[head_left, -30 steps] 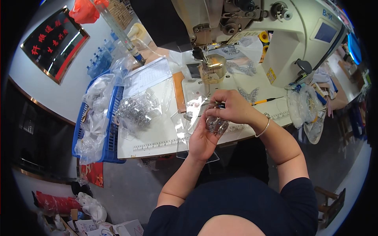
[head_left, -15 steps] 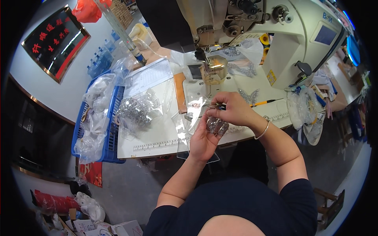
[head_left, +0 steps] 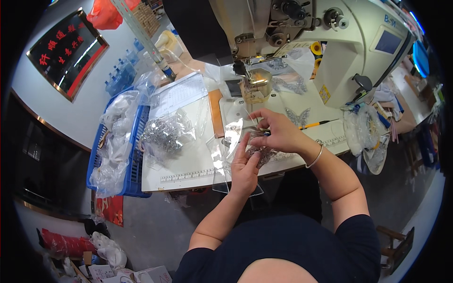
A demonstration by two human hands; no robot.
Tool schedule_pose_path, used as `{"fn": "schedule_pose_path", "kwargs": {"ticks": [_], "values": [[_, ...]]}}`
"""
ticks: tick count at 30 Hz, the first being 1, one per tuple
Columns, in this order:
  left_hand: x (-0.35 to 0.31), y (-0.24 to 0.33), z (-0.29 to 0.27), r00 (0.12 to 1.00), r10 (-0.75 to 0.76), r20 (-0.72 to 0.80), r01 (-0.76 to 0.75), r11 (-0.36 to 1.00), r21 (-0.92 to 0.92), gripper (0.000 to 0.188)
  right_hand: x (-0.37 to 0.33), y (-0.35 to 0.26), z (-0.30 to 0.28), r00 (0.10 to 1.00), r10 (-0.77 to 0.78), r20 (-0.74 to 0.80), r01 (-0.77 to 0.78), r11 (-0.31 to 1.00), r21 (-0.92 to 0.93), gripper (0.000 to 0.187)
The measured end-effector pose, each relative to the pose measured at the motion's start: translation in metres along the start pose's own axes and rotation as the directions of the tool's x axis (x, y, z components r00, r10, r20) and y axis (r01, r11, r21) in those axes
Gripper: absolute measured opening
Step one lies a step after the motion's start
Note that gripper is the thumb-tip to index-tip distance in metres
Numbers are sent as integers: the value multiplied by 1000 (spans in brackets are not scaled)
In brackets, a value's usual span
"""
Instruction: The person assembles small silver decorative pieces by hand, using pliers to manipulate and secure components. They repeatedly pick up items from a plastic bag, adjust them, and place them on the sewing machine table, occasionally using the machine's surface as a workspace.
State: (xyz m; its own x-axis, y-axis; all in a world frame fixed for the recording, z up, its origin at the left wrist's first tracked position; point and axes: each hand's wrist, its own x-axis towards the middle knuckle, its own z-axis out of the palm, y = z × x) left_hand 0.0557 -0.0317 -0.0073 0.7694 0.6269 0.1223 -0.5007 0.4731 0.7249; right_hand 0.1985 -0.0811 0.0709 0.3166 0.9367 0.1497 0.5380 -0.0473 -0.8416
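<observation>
My left hand (head_left: pixel 244 173) is at the table's front edge, thumb and fingers pinched on a glittery silver piece (head_left: pixel 265 156) backed with clear film. Close above it, my right hand (head_left: pixel 284 133) has its fingers closed round small thread snips (head_left: pixel 267 134), a dark handle partly hidden by the fingers. The two hands nearly touch over the piece. Beyond them stands the sewing machine (head_left: pixel 347 61), its needle area just past my fingertips. A silver butterfly-shaped piece (head_left: pixel 298 116) lies to the right, beside a yellow and black pen (head_left: pixel 318 124).
Left on the table is a heap of clear and silver pieces (head_left: pixel 165 134), near a paper sheet (head_left: pixel 181 92). A blue basket (head_left: pixel 138 165) holds plastic bags. A ruler strip (head_left: pixel 188 175) runs along the front edge. Plastic bags (head_left: pixel 361 127) hang at the right corner.
The snips have turned in my right hand and show less. The glittery piece has tilted and sits lower, and my left fingers have shifted on it.
</observation>
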Motion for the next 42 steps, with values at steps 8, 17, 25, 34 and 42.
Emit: {"fn": "schedule_pose_path", "kwargs": {"ticks": [8,17,25,34,42], "values": [[4,-2,-15,991,4,-136,12,993,115,20,-4,-1,4,997,25,-78,-18,996,91,55],[7,43,-14,835,509,210,-439,386,811,22,-15,24,-1,949,52,-310,97,890,446,25],[29,79,-16,453,322,831,-652,-517,555,23,-81,42,56,946,290,148,-201,163,966,33],[17,55,-22,409,186,893,-610,-673,420,17,-72,22,76,868,485,105,-200,148,969,32],[2,46,-24,610,77,788,-631,-554,543,36,-60,41,73,860,498,-115,-151,462,874,12]]}}
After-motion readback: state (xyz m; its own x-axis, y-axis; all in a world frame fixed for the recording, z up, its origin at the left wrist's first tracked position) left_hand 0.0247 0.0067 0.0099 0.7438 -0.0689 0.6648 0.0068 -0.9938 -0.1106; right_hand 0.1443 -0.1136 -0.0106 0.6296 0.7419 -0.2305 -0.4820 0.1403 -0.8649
